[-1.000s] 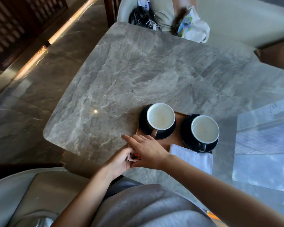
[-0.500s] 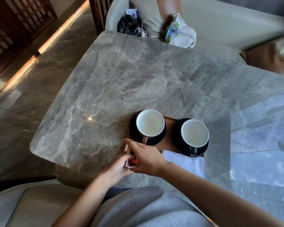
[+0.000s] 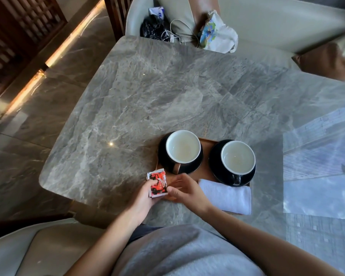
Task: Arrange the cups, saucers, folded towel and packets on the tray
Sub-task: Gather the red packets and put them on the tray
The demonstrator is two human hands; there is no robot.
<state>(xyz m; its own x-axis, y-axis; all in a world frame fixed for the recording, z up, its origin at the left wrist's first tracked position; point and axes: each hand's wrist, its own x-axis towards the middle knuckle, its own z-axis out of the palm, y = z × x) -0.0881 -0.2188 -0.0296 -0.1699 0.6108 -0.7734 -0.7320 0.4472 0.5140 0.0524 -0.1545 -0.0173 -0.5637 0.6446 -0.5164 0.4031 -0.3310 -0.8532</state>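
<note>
A brown wooden tray (image 3: 206, 156) lies near the table's front edge. On it stand two black cups with white insides, the left cup (image 3: 183, 149) on its black saucer (image 3: 162, 156) and the right cup (image 3: 238, 157) on its saucer (image 3: 214, 156). A folded white towel (image 3: 226, 196) lies along the tray's front right. My left hand (image 3: 142, 198) holds a small stack of red and white packets (image 3: 157, 183) over the tray's front left corner. My right hand (image 3: 184, 189) hovers just right of the packets, fingers loosely curled, its thumb near the stack's edge.
The grey marble table (image 3: 157, 92) stretches beyond the tray. Its right part mirrors a window (image 3: 319, 166). A chair at the far side holds a black bag (image 3: 152, 26), a white cable (image 3: 174, 34) and a printed cloth bag (image 3: 217, 34). A cushion (image 3: 327, 60) lies far right.
My right hand has lifted off the packets and drawn right, uncovering the red packet faces. My left hand still holds the stack. The camera view has shifted.
</note>
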